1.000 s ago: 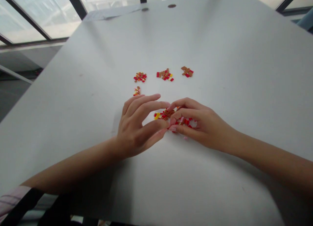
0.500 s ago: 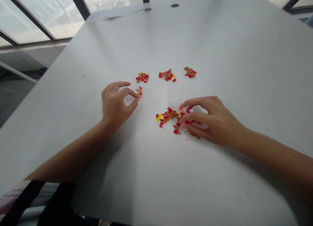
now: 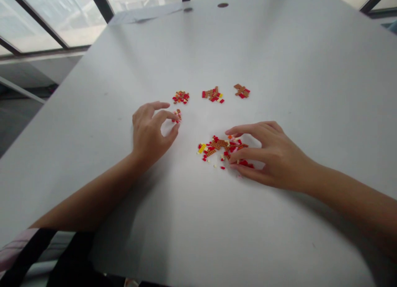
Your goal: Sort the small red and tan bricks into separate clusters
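Note:
My left hand (image 3: 151,130) curves beside a small pile of pink, white and brown pieces (image 3: 178,112). Its thumb and index fingertip come close together at the pile's near edge; whatever is between them is too small to name. My right hand (image 3: 268,154) rests over the larger heap of tiny building bricks (image 3: 218,144), fingers spread apart. The heap mixes red, brown, white, yellow and orange bricks, and the fingers partly cover its right side. A loose red brick (image 3: 222,168) lies at its near edge.
Farther back lie a pile of small red and orange bricks (image 3: 181,97), a pile of brown and red bricks (image 3: 213,94) and a smaller brown cluster (image 3: 242,91). All are on a wide white table (image 3: 198,221). Windows (image 3: 56,14) stand beyond its far left edge.
My left hand has shifted slightly right, and its thumb and index fingertip look a little farther apart. My right fingers have spread over the heap, moving some bricks and uncovering more of it.

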The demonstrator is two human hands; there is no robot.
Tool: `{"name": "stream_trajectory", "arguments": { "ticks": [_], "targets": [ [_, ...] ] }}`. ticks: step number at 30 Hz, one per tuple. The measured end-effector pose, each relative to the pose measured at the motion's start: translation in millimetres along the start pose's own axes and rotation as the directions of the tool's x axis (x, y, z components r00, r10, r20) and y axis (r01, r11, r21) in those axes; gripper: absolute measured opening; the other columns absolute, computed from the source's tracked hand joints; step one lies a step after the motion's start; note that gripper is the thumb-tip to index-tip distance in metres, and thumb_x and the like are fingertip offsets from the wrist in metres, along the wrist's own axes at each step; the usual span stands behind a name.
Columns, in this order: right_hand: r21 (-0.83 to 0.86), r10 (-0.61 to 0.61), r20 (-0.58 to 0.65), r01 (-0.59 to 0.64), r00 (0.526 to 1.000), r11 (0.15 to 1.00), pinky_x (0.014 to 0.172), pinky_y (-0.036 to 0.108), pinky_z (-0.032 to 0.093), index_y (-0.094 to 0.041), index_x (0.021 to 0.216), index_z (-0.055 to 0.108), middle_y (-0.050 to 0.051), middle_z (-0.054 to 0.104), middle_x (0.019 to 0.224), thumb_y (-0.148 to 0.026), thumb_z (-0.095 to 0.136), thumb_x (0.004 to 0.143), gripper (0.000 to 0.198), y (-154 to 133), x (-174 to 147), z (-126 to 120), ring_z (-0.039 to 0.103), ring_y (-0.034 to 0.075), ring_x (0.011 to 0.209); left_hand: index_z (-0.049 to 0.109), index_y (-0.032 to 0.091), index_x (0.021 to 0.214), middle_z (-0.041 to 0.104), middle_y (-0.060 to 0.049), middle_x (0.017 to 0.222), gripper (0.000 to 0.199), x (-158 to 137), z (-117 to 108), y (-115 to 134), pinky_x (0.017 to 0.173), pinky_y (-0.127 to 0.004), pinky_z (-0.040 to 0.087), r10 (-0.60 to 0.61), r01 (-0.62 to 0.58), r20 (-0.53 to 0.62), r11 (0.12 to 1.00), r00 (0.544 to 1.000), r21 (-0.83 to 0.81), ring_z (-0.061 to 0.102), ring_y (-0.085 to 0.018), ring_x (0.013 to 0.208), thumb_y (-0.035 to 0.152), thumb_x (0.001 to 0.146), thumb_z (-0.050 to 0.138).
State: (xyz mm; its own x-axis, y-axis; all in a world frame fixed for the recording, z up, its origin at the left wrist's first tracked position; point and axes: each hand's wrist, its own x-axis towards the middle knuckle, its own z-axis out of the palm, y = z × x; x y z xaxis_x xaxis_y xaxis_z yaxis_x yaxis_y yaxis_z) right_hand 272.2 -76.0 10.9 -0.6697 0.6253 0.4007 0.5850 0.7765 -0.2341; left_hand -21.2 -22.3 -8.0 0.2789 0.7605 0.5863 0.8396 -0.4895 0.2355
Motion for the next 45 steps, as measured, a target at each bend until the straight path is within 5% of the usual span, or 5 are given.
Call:
{"name": "stream_trajectory", "arguments": {
  "ticks": [15, 31, 36, 40, 45],
  "targets": [
    [-0.001, 0.044, -0.106, -0.045, 0.993, 0.999, 0.088, 0.043, 0.048, -0.024, 0.092, 0.071, 0.01, 0.07, 0.121, -0.027, 0.059, 0.096, 0.012, -10.1, 11.4, 3.8, 0.068, 0.023, 0.102, 0.069, 0.026, 0.086, 0.07, -0.005, 0.12, 0.004, 0.8, -10.1, 39.9, 0.109, -0.046, 0.044, 0.263, -0.228, 0.087, 0.929, 0.961, -0.292, 0.062, -0.026, 0.122, 0.026, 0.085, 0.072],
    [0.005, 0.011, -0.244, -0.01, 0.97, 1.0, 0.084, 0.039, 0.047, -0.025, 0.093, 0.067, 0.006, 0.071, 0.113, -0.023, 0.061, 0.095, 0.007, -15.6, 19.8, 5.9, 0.068, 0.02, 0.098, 0.071, 0.025, 0.087, 0.068, -0.008, 0.123, 0.004, 1.7, -12.2, 57.2, 0.107, -0.043, 0.05, 0.293, -0.141, 0.204, 0.829, 0.934, -0.541, 0.063, -0.022, 0.119, 0.021, 0.087, 0.07],
    [-0.078, 0.04, -0.213, -0.057, 0.976, 0.995, 0.086, 0.043, 0.047, -0.026, 0.096, 0.067, 0.01, 0.068, 0.119, -0.023, 0.062, 0.094, 0.006, -13.4, 13.9, 0.6, 0.068, 0.023, 0.099, 0.072, 0.026, 0.082, 0.07, -0.004, 0.119, 0.005, 2.8, -9.4, 31.5, 0.11, -0.049, 0.043, 0.188, -0.167, 0.056, 0.951, 0.981, -0.26, 0.061, -0.025, 0.122, 0.023, 0.086, 0.071],
    [-0.079, 0.09, -0.24, -0.112, 0.967, 0.991, 0.083, 0.045, 0.049, -0.025, 0.093, 0.066, 0.011, 0.066, 0.12, -0.024, 0.063, 0.093, 0.003, -12.5, 3.9, 0.4, 0.069, 0.024, 0.094, 0.073, 0.027, 0.08, 0.071, -0.003, 0.119, 0.002, 4.7, -4.2, -1.0, 0.108, -0.051, 0.043, -0.046, 0.045, -0.009, 0.999, 0.999, -0.029, 0.063, -0.027, 0.118, 0.025, 0.082, 0.074],
    [-0.063, 0.074, -0.194, -0.087, 0.978, 0.994, 0.084, 0.046, 0.049, -0.024, 0.092, 0.068, 0.013, 0.065, 0.122, -0.024, 0.063, 0.093, 0.006, -13.1, -1.5, 1.1, 0.068, 0.024, 0.096, 0.076, 0.028, 0.083, 0.073, -0.004, 0.112, 0.003, 6.2, 3.5, -17.6, 0.104, -0.051, 0.046, -0.157, 0.158, 0.023, 0.987, 0.987, -0.042, 0.067, -0.026, 0.108, 0.028, 0.081, 0.074]
  ]
}}
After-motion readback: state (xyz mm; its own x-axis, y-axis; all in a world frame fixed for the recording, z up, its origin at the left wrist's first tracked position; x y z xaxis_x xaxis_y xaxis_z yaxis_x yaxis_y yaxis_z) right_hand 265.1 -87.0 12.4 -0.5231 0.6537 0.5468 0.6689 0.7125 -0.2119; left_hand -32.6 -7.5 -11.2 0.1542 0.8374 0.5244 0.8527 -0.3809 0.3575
